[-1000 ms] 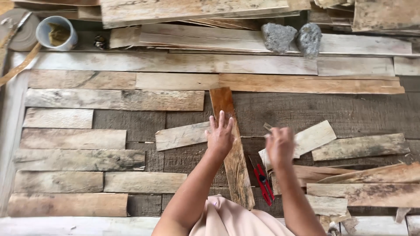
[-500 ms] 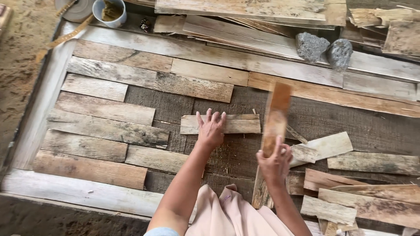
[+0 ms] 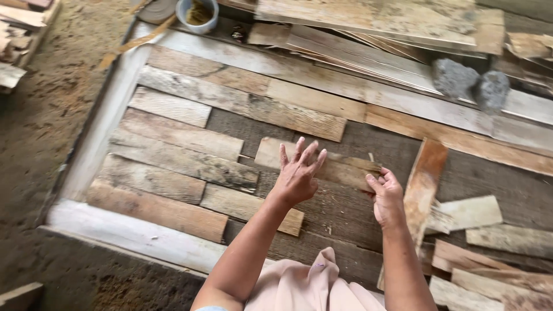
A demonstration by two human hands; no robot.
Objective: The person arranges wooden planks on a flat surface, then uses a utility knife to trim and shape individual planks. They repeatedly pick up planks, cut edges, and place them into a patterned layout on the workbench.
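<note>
A short pale plank (image 3: 266, 153) lies across the dark backing board (image 3: 345, 213) in the middle of the panel. My left hand (image 3: 298, 173) hovers over its middle with fingers spread, touching or just above it. My right hand (image 3: 385, 196) is at the plank's right end, palm turned left and fingers loosely curled, with nothing in it. Just right of that hand, a long reddish-brown plank (image 3: 425, 175) lies flat on the backing board. Weathered planks (image 3: 178, 135) fill the panel's left side in rows.
A white wooden frame (image 3: 132, 233) borders the panel at the front and left, with dirt floor beyond. Two grey stones (image 3: 455, 78) rest on stacked boards at the back right. A cup (image 3: 197, 12) stands at the back left. Loose offcuts (image 3: 469, 212) lie at the right.
The reddish-brown plank, held up by my right hand half a second ago, now lies flat to the right and the hand has let go. My left hand stays by the short plank.
</note>
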